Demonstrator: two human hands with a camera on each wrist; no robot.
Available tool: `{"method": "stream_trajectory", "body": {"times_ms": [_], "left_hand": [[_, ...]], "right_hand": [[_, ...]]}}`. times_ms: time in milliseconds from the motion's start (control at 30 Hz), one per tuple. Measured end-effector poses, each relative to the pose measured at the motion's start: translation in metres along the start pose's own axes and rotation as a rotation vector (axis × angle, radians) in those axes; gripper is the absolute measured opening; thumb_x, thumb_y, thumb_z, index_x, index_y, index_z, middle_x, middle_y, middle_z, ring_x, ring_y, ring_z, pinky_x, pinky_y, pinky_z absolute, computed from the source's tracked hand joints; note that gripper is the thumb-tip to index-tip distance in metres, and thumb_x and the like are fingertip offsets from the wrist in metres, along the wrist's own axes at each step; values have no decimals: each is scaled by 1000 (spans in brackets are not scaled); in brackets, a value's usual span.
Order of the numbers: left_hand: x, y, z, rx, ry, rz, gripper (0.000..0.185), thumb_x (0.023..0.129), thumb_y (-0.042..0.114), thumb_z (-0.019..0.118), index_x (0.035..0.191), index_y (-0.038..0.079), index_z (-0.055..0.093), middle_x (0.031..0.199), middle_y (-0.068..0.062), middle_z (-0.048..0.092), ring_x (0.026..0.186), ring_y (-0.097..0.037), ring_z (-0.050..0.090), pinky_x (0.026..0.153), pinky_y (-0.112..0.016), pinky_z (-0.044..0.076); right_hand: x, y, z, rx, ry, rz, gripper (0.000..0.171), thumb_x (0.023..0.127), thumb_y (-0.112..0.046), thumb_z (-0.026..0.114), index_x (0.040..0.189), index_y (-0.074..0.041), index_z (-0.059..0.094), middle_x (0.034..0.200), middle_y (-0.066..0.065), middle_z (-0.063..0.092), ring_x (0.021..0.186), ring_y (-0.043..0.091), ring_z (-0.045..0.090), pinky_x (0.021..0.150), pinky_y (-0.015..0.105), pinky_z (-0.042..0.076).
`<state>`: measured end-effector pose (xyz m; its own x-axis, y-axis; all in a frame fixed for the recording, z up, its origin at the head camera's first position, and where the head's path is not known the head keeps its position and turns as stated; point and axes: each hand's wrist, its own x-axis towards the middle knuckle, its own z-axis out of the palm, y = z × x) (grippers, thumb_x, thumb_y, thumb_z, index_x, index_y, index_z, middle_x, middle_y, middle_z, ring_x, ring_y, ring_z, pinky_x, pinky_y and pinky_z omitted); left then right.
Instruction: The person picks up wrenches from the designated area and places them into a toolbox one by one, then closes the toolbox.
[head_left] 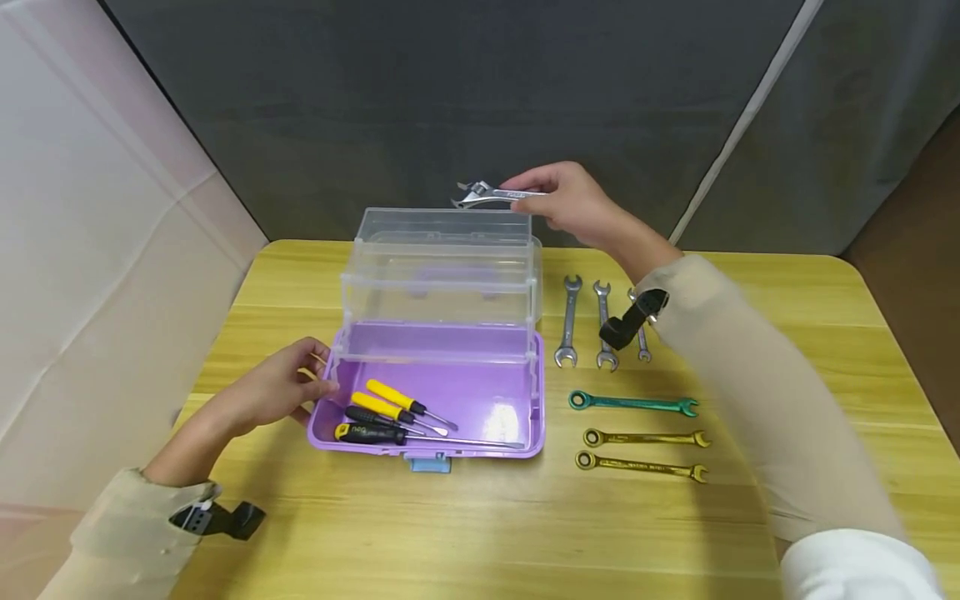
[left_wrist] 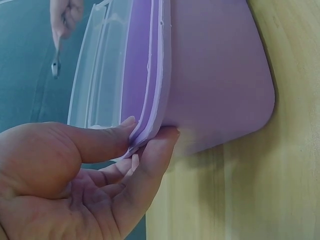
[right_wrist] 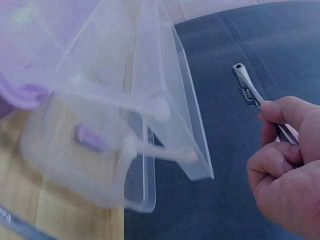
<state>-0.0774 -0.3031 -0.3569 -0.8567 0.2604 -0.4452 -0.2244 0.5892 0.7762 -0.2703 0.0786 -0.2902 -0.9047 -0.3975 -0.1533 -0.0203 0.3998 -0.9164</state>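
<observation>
Fingers (head_left: 525,185) of the right hand (head_left: 573,204) are pinching a wrench (head_left: 480,196) at upper centre; screwdrivers (head_left: 397,417) are lying boxed, six wrenches (head_left: 633,404) waiting; left hand (head_left: 281,387) is gripping the toolbox (head_left: 431,450) rim.

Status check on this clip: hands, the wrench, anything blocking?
Right hand grips adjustable wrench, above the clear tiers. Left hand pinches purple toolbox rim. Screwdrivers inside. Nothing blocking.

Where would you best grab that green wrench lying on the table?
Probably the green wrench is best pinched from above at mid-shaft. It lies flat, its slim straight handle bare between the ring end and the open end, with clear gaps to the gold wrenches and silver wrenches.
</observation>
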Motion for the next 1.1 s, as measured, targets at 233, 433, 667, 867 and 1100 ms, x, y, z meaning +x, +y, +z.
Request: {"method": "stream_trajectory", "body": {"times_ms": [233,433,667,867,1100], "left_hand": [[-2,1,1,-1,-7,-6,32,102,-1,55,126,-11,37,106,-21,52,87,-27,70,64,-42,63],[-3,1,2,-7,-9,-5,32,102,-1,56,126,-10,36,106,-21,51,88,-27,70,64,-42,63],[-2,3,3,-14,-11,-5,31,102,-1,55,126,-10,37,106,-20,51,88,-27,69,64,-42,63],[-1,2,3,-18,-11,1,32,102,0,56,126,-10,37,106,-20,51,88,-26,69,64,-41,63],[-1,1,4,-14,-15,-6,31,102,-1,56,125,-9,37,106,-21,51,87,-26,69,64,-42,63]], "right_hand": [[15,-9,19,-9,-54,8,32,97,-14,71,129,-13,71,118,1,65,91,12,55,84,31,50],[25,-11,30,-3,-97,33,30,97,-11,68,127,-11,71,112,5,68,65,12,41,61,28,36],[32,-11,44,-34,-109,35,29,95,-10,71,124,-9,73,85,-6,60,62,9,45,63,25,44],[34,-12,55,-67,-116,27,30,95,-7,70,124,-5,72,126,7,67,106,18,57,97,36,50],[31,-10,61,-33,-96,52,31,94,-9,70,125,-8,71,91,-1,64,69,10,50,64,24,43]]}}
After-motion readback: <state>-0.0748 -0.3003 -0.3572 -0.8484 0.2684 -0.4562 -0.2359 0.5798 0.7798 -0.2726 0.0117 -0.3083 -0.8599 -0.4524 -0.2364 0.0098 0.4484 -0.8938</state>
